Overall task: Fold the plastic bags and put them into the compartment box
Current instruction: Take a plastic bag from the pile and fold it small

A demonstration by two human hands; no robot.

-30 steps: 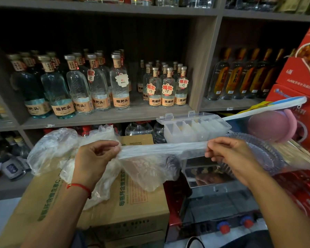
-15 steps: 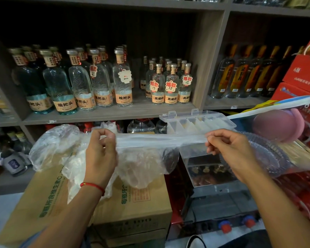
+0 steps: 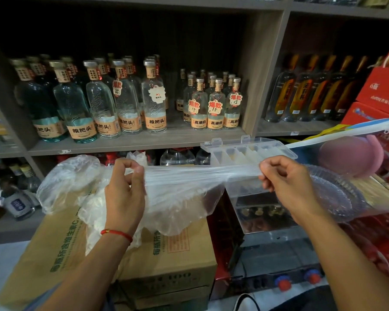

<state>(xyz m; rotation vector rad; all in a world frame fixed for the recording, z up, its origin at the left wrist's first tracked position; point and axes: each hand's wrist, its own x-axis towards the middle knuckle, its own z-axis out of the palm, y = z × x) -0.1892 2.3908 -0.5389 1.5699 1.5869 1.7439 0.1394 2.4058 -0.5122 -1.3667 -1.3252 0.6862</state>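
1. Both hands pinch one plastic bag (image 3: 189,176) stretched in the air between them: left hand (image 3: 124,191) at one end, right hand (image 3: 285,178) at the other. Pull harder and that thin film probably tears or slips out of the fingers.
2. The loose belly hanging below could bunch up, so the fold goes lumpy.
3. The compartment box (image 3: 248,151) sits open just behind the bag; a fat fold likely won't fit a slot.
4. The spare bags (image 3: 70,178) on the cardboard carton (image 3: 173,261) could get dragged off.

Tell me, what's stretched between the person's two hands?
A clear plastic bag, pulled taut into a band from the left hand to the right hand, its loose part sagging below. The head view shows it.
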